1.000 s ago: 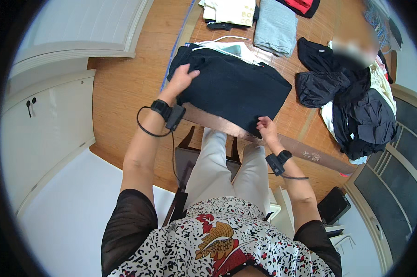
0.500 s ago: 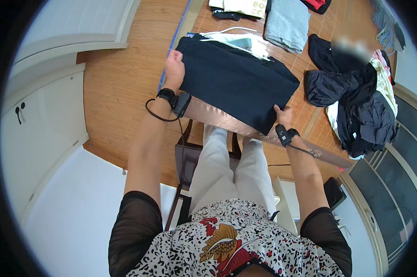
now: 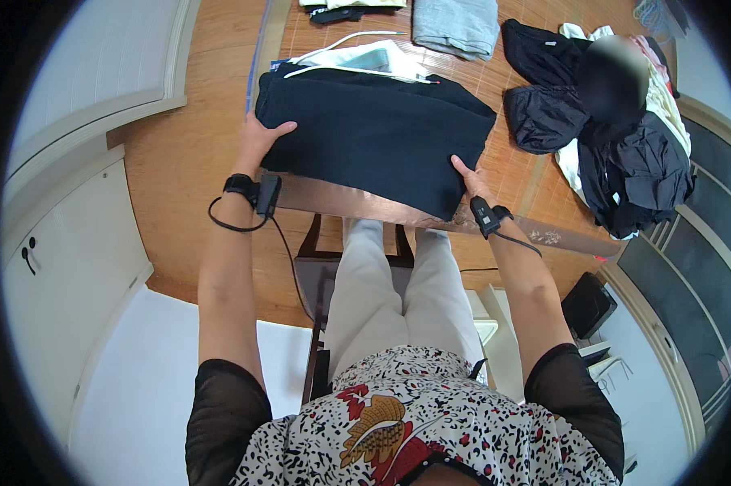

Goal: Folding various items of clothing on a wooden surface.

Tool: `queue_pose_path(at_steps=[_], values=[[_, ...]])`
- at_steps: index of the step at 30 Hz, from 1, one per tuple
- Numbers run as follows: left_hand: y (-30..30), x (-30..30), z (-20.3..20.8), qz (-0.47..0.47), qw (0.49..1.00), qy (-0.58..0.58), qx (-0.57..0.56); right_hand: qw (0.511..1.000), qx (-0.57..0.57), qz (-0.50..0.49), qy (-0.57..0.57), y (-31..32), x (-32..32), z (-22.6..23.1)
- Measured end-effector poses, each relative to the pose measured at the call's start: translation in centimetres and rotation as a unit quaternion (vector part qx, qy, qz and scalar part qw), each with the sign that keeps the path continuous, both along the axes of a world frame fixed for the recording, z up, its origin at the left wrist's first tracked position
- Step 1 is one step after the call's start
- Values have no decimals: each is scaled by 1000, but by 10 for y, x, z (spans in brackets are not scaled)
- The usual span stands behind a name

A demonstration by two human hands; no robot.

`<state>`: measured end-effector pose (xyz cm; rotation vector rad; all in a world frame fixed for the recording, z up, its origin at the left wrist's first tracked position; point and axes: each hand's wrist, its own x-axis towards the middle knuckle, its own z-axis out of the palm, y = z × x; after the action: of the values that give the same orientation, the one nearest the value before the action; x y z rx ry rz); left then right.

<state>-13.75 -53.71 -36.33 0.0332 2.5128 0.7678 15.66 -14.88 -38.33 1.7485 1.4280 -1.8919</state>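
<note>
A folded black garment [image 3: 365,142] lies across the table's near edge, its lower right corner reaching over that edge. White cords [image 3: 333,71] and a piece of white and pale-green cloth [image 3: 365,58] show along its far side; whether the cloth belongs to it I cannot tell. My left hand [image 3: 260,139] grips its left edge, thumb on top and fingers hidden beneath. My right hand [image 3: 473,176] holds the right edge near the front corner, thumb on top and fingers partly hidden. A dark band with a small cabled box sits on each wrist.
On the table [image 3: 515,174], folded grey cloth [image 3: 456,28] lies beyond the garment. To the right is a loose heap of black clothes [image 3: 637,174] with cream pieces. A dark chair [image 3: 317,279] stands by my legs. White cabinets [image 3: 74,267] line the left.
The view has shifted, so the table and clothes sit further left and up. My left thumb now lies stretched over the garment; the left hand sits lower along its edge.
</note>
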Motion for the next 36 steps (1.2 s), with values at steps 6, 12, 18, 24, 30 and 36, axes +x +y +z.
queue_pose_path(at_steps=[6,12,18,24,30,36], values=[[12,-13,24,4,990,-69,-127,998,44,31,26,5,-11,-10],[19,-3,40,-14,986,21,-165,994,32,22,100,-1,-10,11],[13,2,68,21,999,15,40,985,24,31,166,5,-12,39],[35,47,135,78,966,-16,246,976,27,64,207,52,16,106],[109,120,128,59,950,-37,305,975,110,81,173,138,91,156],[204,169,41,-50,991,59,106,990,105,53,83,210,154,112]])
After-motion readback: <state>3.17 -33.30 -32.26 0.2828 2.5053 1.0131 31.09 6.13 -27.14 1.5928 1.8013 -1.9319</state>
